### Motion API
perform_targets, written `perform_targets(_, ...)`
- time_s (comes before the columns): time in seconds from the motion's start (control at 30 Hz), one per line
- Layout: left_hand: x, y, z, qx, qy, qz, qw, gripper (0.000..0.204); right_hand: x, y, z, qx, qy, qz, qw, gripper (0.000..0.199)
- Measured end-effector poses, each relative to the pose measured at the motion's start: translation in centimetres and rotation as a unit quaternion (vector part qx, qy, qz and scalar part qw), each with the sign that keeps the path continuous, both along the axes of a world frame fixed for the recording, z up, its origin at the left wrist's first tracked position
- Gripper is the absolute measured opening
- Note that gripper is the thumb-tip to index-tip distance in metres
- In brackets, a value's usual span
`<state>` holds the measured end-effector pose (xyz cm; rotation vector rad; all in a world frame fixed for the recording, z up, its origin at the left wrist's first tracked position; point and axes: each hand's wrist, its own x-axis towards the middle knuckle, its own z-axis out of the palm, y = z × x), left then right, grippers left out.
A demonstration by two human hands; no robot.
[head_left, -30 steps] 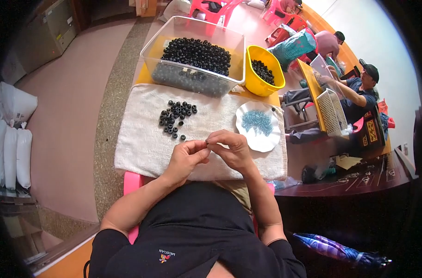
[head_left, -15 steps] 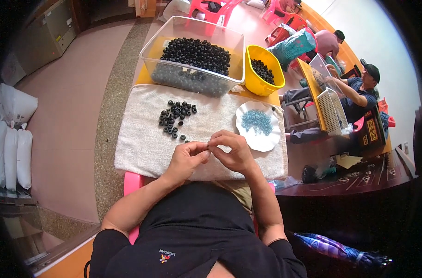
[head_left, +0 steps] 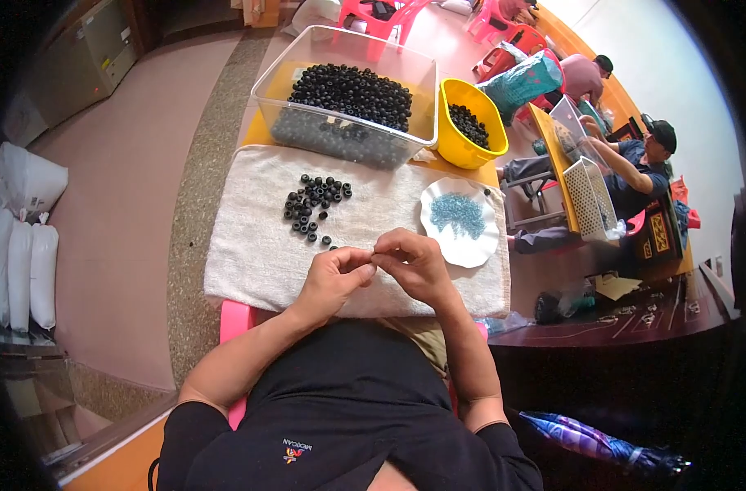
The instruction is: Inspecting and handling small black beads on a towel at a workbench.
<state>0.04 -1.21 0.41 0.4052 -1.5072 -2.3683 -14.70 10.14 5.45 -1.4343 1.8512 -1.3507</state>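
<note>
My left hand [head_left: 333, 278] and my right hand [head_left: 414, 263] meet fingertip to fingertip over the near edge of a white towel [head_left: 250, 245]. Both pinch something very small between them; I cannot make out what it is. A loose pile of small black ring-shaped pieces [head_left: 314, 204] lies on the towel just beyond my left hand. A white scalloped plate [head_left: 464, 245] with several small blue pieces [head_left: 458, 213] sits right of my right hand.
Behind the towel stand a clear plastic tub [head_left: 422, 90] full of black pieces and a yellow bowl [head_left: 455, 147] with more. Other people sit at a table [head_left: 553, 139] to the right with a white basket [head_left: 590, 196]. White sacks [head_left: 21, 237] lie left; a folded umbrella [head_left: 594, 442] lies lower right.
My hands have drawn slightly closer to my body and stay pressed together. The pile, plate and containers have not moved.
</note>
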Motion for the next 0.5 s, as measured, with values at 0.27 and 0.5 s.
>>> perform_targets(0.27, -0.1, 0.1, -0.2, 0.016, 0.006, 0.013, 1.0, 0.017, -0.8, 0.0, -0.5, -0.025, -0.045, 0.081, 0.995, 0.012)
perform_targets(0.5, -0.1, 0.1, -0.3, -0.025, 0.009, -0.014, 1.0, 0.015, -1.1, 0.2, 0.1, -0.01, 0.028, 0.123, 0.992, 0.014)
